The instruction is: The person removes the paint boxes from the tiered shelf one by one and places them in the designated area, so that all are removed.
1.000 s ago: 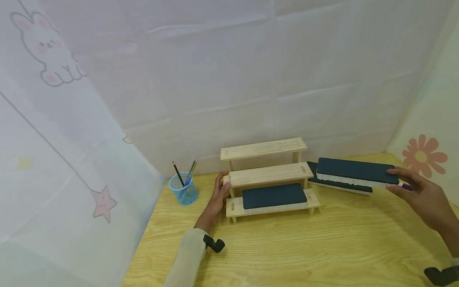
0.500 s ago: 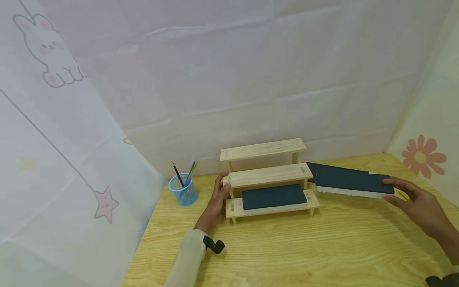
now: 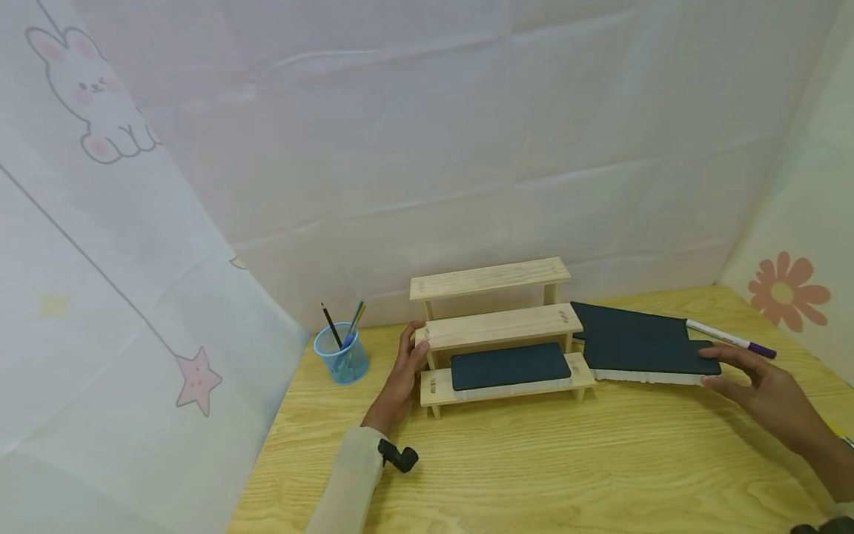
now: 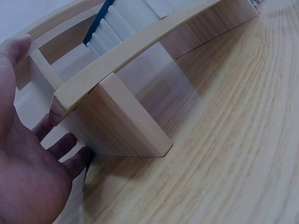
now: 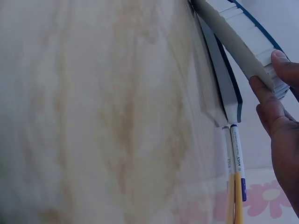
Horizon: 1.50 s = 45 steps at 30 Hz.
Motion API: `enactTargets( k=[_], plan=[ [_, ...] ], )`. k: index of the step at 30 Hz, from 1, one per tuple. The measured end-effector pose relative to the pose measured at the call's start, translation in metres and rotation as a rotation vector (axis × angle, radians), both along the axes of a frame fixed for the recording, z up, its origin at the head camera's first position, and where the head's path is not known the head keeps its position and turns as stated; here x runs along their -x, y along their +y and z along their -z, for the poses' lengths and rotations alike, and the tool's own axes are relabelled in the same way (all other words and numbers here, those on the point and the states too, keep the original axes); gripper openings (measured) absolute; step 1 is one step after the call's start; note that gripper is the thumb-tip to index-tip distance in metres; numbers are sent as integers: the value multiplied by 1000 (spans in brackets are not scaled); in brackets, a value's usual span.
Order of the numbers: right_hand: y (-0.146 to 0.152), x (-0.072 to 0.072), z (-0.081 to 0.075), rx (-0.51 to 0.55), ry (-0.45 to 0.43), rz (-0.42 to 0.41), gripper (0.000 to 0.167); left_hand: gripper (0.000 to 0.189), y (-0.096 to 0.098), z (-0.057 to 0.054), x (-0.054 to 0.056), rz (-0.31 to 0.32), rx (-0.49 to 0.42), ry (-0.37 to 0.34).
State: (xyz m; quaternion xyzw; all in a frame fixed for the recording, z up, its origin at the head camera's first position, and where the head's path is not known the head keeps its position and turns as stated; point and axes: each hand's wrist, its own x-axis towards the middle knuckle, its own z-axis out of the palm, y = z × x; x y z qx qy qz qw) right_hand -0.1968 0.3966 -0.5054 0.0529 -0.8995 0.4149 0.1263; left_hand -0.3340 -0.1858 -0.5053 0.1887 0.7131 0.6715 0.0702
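Observation:
A three-tier wooden stand (image 3: 503, 328) rises from the tabletop. My left hand (image 3: 400, 374) grips its left end, thumb at the middle tier; the left wrist view has the fingers beside a wooden leg (image 4: 131, 112). On the lowest tier lies a whiteboard eraser (image 3: 510, 365), dark blue on top, white below. To the stand's right, my right hand (image 3: 767, 389) pinches the right end of another eraser (image 3: 650, 357) between thumb and fingers. The right wrist view shows its ribbed white layers (image 5: 243, 28). Behind it is a similar dark-topped slab (image 3: 630, 326), partly covered.
A white marker with a purple cap (image 3: 730, 339) lies beyond my right hand. A yellow object (image 3: 837, 432) peeks out by the right wrist. Left of the stand is a light-blue mesh cup (image 3: 343, 363) with pencils. Patterned sheets (image 3: 507, 133) close off the back and sides.
The eraser in my right hand has come lower and nearer, covering less of the slab behind and uncovering the marker. My left hand has stayed on the stand.

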Motion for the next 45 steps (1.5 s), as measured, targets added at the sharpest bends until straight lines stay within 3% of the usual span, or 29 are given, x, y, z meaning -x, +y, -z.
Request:
enactTargets(
  k=[8,15,17,20,24,25,29,37,42,45],
  plan=[
    [4,-2,0,-32,-35,-28,51,49,2,-1,1,9,-4,-1],
    [10,-1,0,-77,-135,-73,50,51,2,-1,3,8,-5,-22],
    [12,0,2,-71,-163,-81,51,51,3,-2,3,9,0,-23],
    [14,2,4,-47,-194,-107,52,53,4,-13,-2,33,12,-34],
    [11,4,4,11,-216,-145,52,55,3,-15,-2,45,15,-44],
    [10,3,4,24,-218,-148,52,55,3,-11,0,40,12,-38],
    [8,4,7,41,-177,-173,48,52,3,0,4,14,1,-22],
    [7,10,13,16,10,-249,38,53,2,-2,0,-18,0,9],
    [5,8,13,56,8,-287,38,58,-1,-2,-7,-33,-58,-19],
    [5,7,12,47,-28,-268,39,60,-3,-1,-14,-40,-129,-34]
  ],
)
